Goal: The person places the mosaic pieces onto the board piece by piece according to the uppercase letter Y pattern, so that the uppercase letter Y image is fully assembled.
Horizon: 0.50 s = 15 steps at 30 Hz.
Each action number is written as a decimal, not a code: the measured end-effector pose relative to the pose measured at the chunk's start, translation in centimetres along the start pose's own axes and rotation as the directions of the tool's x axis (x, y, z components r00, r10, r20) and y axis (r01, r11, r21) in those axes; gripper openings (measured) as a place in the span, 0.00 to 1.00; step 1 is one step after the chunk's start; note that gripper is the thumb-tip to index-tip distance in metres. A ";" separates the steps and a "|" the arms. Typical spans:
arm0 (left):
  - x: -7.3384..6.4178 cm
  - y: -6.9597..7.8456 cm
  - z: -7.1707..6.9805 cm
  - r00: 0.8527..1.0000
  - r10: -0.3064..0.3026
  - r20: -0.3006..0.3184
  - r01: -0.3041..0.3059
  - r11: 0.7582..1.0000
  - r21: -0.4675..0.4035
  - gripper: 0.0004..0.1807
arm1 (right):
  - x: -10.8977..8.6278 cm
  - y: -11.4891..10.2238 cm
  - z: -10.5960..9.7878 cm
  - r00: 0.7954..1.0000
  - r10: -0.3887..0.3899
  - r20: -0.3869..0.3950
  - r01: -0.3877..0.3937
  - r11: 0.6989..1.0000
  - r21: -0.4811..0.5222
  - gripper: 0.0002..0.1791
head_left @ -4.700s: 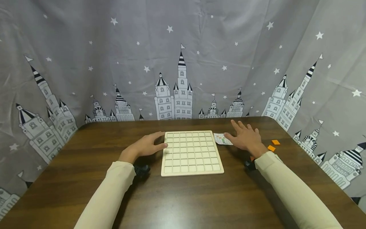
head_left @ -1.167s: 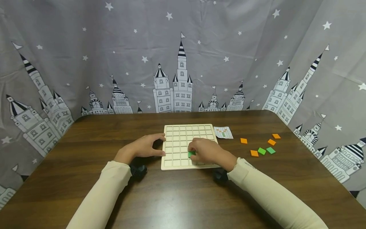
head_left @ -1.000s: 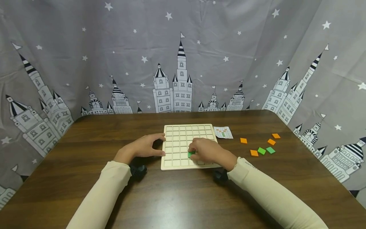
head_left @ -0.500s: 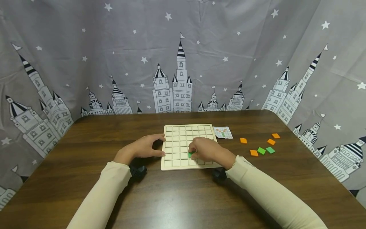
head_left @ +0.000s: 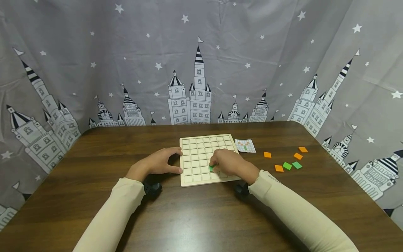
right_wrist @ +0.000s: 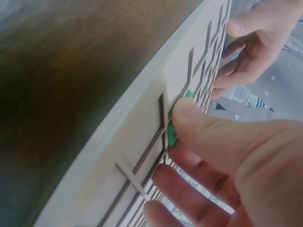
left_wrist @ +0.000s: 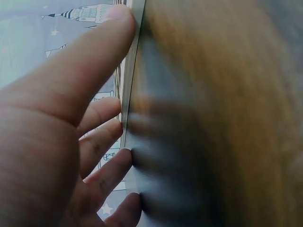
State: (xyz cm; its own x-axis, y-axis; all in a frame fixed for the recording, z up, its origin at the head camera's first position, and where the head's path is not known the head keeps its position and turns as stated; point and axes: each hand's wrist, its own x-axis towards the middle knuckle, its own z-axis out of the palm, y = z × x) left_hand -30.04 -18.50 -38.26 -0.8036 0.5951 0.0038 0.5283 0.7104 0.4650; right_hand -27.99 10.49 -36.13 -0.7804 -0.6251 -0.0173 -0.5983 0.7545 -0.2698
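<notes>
A pale wooden grid board [head_left: 192, 166] lies on the table between both hands, turned slightly counterclockwise. My right hand [head_left: 229, 162] is over its lower right part and pinches a green tile [head_left: 211, 168] between thumb and fingers. In the right wrist view the green tile [right_wrist: 172, 135] shows at the grid ridges, mostly covered by the thumb; whether it sits fully in a cell I cannot tell. My left hand [head_left: 158, 162] rests at the board's left edge, thumb and fingers spread, its fingertips at the rim in the left wrist view.
A small printed pattern card [head_left: 245, 146] lies right of the board. Farther right are several loose tiles, among them an orange tile [head_left: 267, 154], a bright green tile [head_left: 287, 166] and a darker green tile [head_left: 297, 165]. A grey castle-print curtain [head_left: 132, 63] hangs behind.
Since the oldest frame, my right hand has come from near the loose tiles to the board with a green tile. In the last half second the board has turned slightly counterclockwise. The left hand stays put.
</notes>
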 end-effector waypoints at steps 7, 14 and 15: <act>0.1 -0.1 0.0 0.999 -0.028 0.020 0.028 1.000 0.004 0.38 | 0.1 -0.3 -0.1 1.000 0.014 0.004 -0.014 0.999 -0.032 0.05; 0.2 0.0 0.0 0.999 -0.033 0.015 0.032 0.999 0.016 0.37 | -0.1 -0.2 -0.2 1.000 0.001 0.006 -0.001 1.000 -0.013 0.03; 0.2 0.0 0.0 0.999 -0.035 0.014 0.034 0.999 0.015 0.36 | -0.1 -0.2 -0.3 1.000 -0.005 0.006 0.005 1.000 -0.009 0.04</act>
State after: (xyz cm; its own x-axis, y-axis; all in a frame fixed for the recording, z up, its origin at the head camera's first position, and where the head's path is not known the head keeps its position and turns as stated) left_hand -30.21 -18.36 -38.25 -0.8175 0.5754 -0.0248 0.5043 0.7360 0.4516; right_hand -27.82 10.49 -35.81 -0.7764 -0.6299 -0.0217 -0.6038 0.7532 -0.2611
